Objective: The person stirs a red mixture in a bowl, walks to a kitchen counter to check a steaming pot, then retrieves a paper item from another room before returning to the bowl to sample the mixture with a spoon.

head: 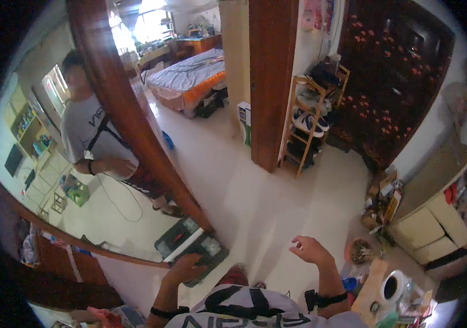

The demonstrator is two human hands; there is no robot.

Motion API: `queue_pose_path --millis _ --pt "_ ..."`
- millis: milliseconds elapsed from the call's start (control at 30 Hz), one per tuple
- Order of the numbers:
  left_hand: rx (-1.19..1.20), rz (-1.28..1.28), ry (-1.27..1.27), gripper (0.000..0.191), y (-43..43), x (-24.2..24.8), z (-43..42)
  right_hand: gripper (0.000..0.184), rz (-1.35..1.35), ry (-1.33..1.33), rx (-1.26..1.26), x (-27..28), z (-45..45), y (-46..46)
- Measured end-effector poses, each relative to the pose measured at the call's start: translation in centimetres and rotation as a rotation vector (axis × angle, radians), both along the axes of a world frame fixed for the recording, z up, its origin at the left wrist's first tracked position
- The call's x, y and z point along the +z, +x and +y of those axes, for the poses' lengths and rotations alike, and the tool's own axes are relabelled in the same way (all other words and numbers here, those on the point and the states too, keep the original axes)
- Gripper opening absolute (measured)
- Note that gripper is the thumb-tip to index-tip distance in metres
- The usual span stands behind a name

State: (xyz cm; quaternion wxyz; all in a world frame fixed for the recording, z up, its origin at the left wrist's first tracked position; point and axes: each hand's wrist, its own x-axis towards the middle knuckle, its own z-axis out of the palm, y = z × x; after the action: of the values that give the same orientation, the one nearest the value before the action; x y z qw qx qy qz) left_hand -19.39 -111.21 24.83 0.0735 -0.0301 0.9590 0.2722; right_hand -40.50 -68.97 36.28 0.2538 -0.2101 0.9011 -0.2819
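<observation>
My left hand (186, 268) hangs low in front of me, with nothing seen in it. It overlaps the view of a dark case (213, 248) standing on the floor against the base of a large mirror (106, 213); I see no clear contact between them. Over the pale floor, my right hand (312, 249) is held out with its fingers loosely bent and apart, also holding nothing. Dark bands circle both wrists. The mirror reflects a person in a grey shirt with dark straps, and part of the case.
A brown door frame (272, 82) divides the bedroom with a bed (188, 78) from a wooden shoe rack (303, 123) and a dark floral door (393, 74). To the right are a potted plant (359, 251), a cream cabinet (430, 229) and a cluttered wooden tabletop (366, 295).
</observation>
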Motion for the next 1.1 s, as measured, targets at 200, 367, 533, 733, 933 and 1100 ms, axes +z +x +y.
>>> queue_pose_path --millis 200,367,533,733,933,1100 --pt "-0.079 -0.153 0.019 0.041 -16.2 4.5 1.5 0.043 -0.074 0.023 0.001 0.1 -0.5 -12.4" --pt "-0.078 -0.109 0.101 0.042 -30.4 6.1 1.8 0.042 0.031 0.083 -0.044 2.1 -1.4 -23.3" --pt "-0.126 0.005 0.147 0.042 -43.0 8.0 2.9 0.037 0.124 -0.103 -0.079 5.2 -1.8 -33.8" --pt "0.013 0.020 0.121 0.041 -51.3 8.2 2.5 0.031 0.418 -0.271 -0.025 8.0 -0.9 -49.7" --pt "0.413 0.062 0.405 0.040 -50.1 -0.2 -0.9 0.040 0.641 -0.555 -0.109 15.5 -3.2 -65.6" --pt "0.491 -0.200 0.172 0.042 -55.4 4.4 4.0 0.051 0.921 -0.666 -0.293 19.8 -4.6 -75.2"
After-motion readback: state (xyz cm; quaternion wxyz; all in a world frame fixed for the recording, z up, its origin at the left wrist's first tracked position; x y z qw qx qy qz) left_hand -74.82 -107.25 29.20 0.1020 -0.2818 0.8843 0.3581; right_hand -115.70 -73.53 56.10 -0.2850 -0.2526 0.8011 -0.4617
